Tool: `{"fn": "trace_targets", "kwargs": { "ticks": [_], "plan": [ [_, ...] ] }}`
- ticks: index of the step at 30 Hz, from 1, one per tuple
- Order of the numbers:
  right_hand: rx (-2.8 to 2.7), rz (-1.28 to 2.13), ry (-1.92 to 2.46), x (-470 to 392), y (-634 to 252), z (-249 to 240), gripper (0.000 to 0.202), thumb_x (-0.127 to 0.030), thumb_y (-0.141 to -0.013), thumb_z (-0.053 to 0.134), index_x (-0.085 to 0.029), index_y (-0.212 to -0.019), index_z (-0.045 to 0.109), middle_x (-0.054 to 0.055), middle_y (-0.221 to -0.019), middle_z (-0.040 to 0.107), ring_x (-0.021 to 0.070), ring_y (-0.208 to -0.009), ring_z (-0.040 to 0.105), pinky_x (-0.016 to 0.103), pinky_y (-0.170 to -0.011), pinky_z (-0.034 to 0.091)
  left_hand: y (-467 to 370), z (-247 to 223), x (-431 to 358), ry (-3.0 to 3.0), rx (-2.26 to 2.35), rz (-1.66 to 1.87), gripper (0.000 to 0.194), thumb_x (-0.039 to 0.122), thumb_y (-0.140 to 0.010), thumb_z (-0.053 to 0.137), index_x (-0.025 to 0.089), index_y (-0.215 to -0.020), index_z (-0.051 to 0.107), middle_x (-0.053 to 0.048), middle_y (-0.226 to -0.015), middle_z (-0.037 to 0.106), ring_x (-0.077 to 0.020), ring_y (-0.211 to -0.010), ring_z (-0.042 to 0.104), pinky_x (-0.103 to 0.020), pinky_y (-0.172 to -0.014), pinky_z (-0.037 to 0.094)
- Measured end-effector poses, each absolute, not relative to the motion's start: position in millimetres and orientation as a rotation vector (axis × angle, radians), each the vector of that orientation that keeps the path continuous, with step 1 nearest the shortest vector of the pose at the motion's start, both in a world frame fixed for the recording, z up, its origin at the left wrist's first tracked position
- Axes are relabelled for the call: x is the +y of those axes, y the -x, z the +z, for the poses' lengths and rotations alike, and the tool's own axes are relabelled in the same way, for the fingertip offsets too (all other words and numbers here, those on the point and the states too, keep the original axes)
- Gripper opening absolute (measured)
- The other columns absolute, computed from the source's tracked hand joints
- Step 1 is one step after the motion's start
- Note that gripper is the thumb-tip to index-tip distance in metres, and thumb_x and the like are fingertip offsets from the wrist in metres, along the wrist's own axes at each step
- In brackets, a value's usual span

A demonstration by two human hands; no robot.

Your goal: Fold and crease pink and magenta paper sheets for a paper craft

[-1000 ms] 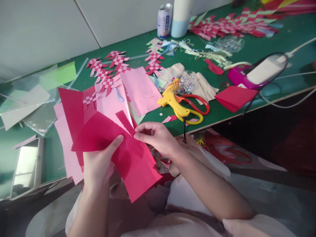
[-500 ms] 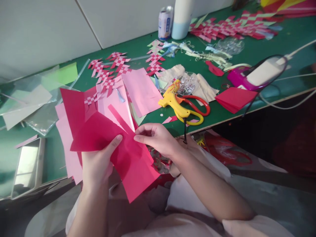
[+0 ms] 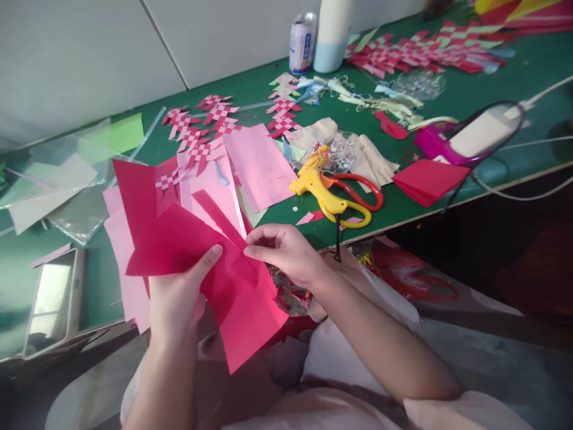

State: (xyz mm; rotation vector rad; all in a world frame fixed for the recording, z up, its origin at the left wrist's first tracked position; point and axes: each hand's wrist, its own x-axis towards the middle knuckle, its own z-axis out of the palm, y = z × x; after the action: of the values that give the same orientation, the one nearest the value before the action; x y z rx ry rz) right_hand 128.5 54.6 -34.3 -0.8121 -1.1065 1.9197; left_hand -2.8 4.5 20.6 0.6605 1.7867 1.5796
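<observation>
My left hand [image 3: 183,292] grips a creased red paper sheet [image 3: 244,316], thumb on top and the other fingers hidden beneath it. At the sheet's right side, my right hand [image 3: 282,251] pinches a narrow red paper strip [image 3: 215,212] between thumb and forefinger. The strip slants up and left, partly apart from the sheet; whether its lower end is still joined I cannot tell. Under and behind the red paper lie pink paper sheets [image 3: 259,167]. Small fish shapes [image 3: 192,140] woven from pink and red strips rest beyond them.
A yellow glue gun [image 3: 320,188] and orange-handled scissors [image 3: 367,194] lie right of the papers. Folded red paper [image 3: 430,179] sits near the table edge by a purple and white device [image 3: 470,134]. A can [image 3: 302,45] and a bottle [image 3: 331,36] stand behind. A phone [image 3: 54,304] lies left.
The lower part of the red sheet has swung slightly left, and the strip's free end tilts a little further left. Both hands keep their holds. The whole view has shifted slightly.
</observation>
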Motion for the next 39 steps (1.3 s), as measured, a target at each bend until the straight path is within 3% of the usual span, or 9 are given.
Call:
{"fn": "trace_targets", "kwargs": {
  "ticks": [8,14,31,39],
  "plan": [
    [-1.100,1.786,0.885,57.9,-128.8,-37.6,0.027,-0.039,-0.063,0.079,-0.018,-0.076,0.067,-0.001,-0.074,0.064,0.0113,-0.070,0.055,0.026,-0.069,0.046,24.6,8.5,0.9,-0.574,1.729,1.486,0.041,0.026,-0.050,0.088,0.017,-0.086,0.070,-0.006,-0.084,0.074,-0.0255,-0.072,0.070,-0.041,-0.068,0.061],
    [-1.067,1.788,0.902,57.7,-126.9,-38.6,0.028,-0.037,-0.062,0.080,-0.018,-0.078,0.069,0.000,-0.075,0.066,0.0120,-0.071,0.057,0.027,-0.070,0.047,15.4,11.4,1.2,-0.521,1.786,1.416,0.046,0.028,-0.043,0.090,0.013,-0.083,0.071,-0.009,-0.081,0.074,-0.0299,-0.072,0.071,-0.046,-0.068,0.061],
    [-0.817,1.917,0.859,56.8,-123.6,-35.2,0.030,-0.034,-0.055,0.084,-0.018,-0.074,0.068,-0.001,-0.075,0.066,0.0121,-0.075,0.059,0.029,-0.078,0.048,-2.3,23.3,-1.4,-0.567,2.079,1.374,0.044,0.036,-0.048,0.088,0.016,-0.084,0.073,-0.008,-0.091,0.073,-0.0294,-0.080,0.069,-0.045,-0.070,0.060],
    [-1.032,1.917,0.885,58.4,-132.5,-34.4,0.026,-0.034,-0.059,0.082,-0.016,-0.074,0.070,-0.002,-0.069,0.064,0.0094,-0.066,0.055,0.024,-0.065,0.044,-2.0,18.7,0.4,-0.548,2.073,1.477,0.044,0.033,-0.045,0.087,0.014,-0.083,0.072,-0.007,-0.084,0.073,-0.0263,-0.074,0.069,-0.039,-0.065,0.060]
  ]
}}
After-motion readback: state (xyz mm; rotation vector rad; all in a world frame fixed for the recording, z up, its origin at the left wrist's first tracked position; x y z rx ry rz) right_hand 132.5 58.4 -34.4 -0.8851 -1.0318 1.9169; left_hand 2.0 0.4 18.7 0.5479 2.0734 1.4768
